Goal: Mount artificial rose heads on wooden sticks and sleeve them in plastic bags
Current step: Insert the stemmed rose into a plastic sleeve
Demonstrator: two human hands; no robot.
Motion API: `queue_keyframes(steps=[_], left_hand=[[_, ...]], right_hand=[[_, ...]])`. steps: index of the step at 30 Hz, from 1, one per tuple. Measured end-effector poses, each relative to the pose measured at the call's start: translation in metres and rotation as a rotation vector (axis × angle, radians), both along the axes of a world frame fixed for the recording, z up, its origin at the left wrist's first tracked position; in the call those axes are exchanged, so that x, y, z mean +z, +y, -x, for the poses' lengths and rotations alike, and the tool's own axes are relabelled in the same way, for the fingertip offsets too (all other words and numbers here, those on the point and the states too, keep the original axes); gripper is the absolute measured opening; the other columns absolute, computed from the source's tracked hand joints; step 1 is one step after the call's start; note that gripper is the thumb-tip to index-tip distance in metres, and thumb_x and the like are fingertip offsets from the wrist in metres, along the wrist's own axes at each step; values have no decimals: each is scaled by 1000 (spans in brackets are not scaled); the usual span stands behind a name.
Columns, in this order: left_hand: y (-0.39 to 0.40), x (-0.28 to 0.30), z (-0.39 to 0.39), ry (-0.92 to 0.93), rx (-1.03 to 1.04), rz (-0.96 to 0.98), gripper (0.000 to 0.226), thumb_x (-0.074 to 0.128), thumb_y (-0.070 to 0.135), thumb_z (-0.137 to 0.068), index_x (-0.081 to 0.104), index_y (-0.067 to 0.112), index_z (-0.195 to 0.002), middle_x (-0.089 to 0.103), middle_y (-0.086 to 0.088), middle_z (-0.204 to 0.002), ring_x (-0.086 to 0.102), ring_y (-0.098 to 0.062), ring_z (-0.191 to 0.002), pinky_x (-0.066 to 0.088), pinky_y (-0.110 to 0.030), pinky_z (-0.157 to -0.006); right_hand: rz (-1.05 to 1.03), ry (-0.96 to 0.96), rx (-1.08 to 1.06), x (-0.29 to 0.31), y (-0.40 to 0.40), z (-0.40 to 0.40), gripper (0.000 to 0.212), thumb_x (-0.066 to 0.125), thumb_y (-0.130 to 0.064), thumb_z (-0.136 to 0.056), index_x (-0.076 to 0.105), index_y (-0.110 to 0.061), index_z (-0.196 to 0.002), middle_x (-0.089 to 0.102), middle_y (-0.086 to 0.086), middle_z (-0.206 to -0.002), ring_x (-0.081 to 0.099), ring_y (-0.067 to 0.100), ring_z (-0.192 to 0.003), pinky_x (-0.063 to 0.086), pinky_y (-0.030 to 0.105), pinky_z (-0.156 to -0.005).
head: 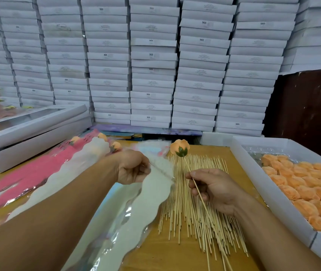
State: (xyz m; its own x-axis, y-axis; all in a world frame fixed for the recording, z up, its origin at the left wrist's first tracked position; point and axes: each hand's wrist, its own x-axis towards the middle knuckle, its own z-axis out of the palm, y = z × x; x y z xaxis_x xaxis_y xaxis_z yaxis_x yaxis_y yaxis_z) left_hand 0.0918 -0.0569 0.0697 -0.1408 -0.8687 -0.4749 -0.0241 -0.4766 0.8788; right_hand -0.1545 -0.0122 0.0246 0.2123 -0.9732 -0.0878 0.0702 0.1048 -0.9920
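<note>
Sticks (196, 208) piled mid-table (153, 249), sleeves (128, 202) just left of them, tray of rose heads (308, 194) on the right. Windowed box (32, 130) far left, wall of stacked boxes (152, 61) behind everything.

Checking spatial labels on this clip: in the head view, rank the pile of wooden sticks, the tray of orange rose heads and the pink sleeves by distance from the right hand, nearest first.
1. Pile of wooden sticks: directly under the right hand.
2. Tray of orange rose heads: at the right edge of the table.
3. Pink sleeves: far left, beyond the left hand.
</note>
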Motion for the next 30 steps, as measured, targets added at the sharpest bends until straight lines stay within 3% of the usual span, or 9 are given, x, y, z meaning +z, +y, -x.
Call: queue_keyframes(steps=[3,9,12,14,17,20,25,27,30], left_hand=[[8,-7,10,-21,-36,8,21,54,18,-103,55,4,-88,62,-12,-54,61,-15,-40,52,-26,-37],[12,-15,17,-195,-98,85,32,58,39,-100,62,8,-103,57,-7,-57,51,-16,-40,44,-24,-42],[12,-13,19,-250,-126,114,36,61,41,-97,63,8,-111,73,-10,-74,69,-22,-57,54,-29,-54],[11,-12,19,-275,-135,137,37,65,41,-95,66,9,-113,74,-10,-87,69,-27,-72,56,-32,-66],[13,-10,23,-228,-127,164,35,67,34,-95,70,4,-113,67,-10,-96,52,-28,-87,47,-40,-81],[16,-10,32,-105,-51,169,33,66,24,-96,67,0,-117,73,-19,-111,62,-29,-91,52,-46,-98],[25,-10,52,56,-4,191,17,58,5,-97,63,-4,-112,69,-25,-107,66,-32,-89,57,-42,-80],[28,-11,57,109,-1,207,16,54,-6,-96,62,-3,-109,67,-23,-105,66,-33,-94,58,-42,-84],[31,-14,59,148,-22,189,28,55,-11,-93,60,-8,-120,65,-29,-122,65,-41,-113,53,-51,-98]], right_hand=[[4,3,3,0,0,0,18,60,-12,-98,72,1,-100,68,8,-71,62,14,-55,40,19,-37],[5,-6,-2,0,1,2,19,60,-12,-98,71,2,-103,68,8,-71,62,14,-55,41,19,-38],[10,-2,-3,1,1,1,19,60,-12,-98,70,2,-103,67,8,-70,61,14,-55,40,19,-38],[10,3,-8,1,0,1,19,60,-12,-98,70,2,-103,67,7,-70,61,14,-55,40,19,-37],[9,3,-5,2,0,2,19,59,-12,-99,70,2,-103,67,8,-70,61,14,-55,41,19,-38],[10,4,-3,2,0,2,19,59,-12,-99,70,2,-103,67,9,-71,62,14,-55,41,19,-38],[12,-7,-3,3,1,3,17,59,-13,-98,71,0,-99,67,7,-70,60,13,-54,40,19,-37],[15,-8,-10,3,1,3,17,60,-13,-98,71,0,-98,67,7,-70,60,13,-54,39,19,-37],[24,-6,-20,3,0,3,16,60,-13,-97,71,-1,-96,66,6,-69,59,13,-53,38,19,-37]])
